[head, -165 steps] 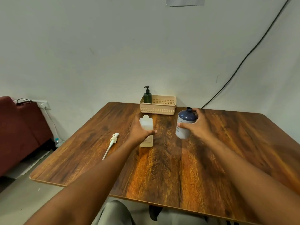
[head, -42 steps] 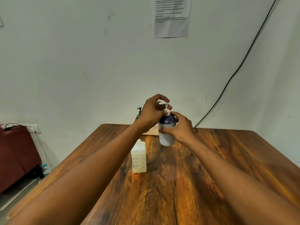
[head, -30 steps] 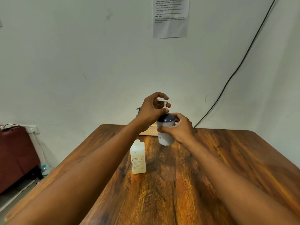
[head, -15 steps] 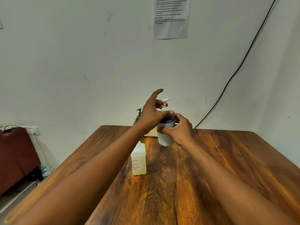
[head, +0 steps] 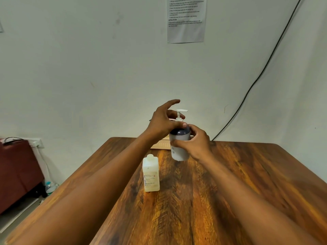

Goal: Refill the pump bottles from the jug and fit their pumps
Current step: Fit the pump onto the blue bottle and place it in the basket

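Pump [head: 180,114] may sit crooked if we twist too fast: our right hand [head: 195,145] grasps the bottle [head: 178,147], left hand [head: 163,121] pinches the collar.

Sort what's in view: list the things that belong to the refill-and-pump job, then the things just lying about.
Job:
- blue-topped pump bottle, held by right hand
- white pump, left hand at its collar
- pale jug
- beige basket

Lying about:
- wall notice
- black cable
- maroon seat
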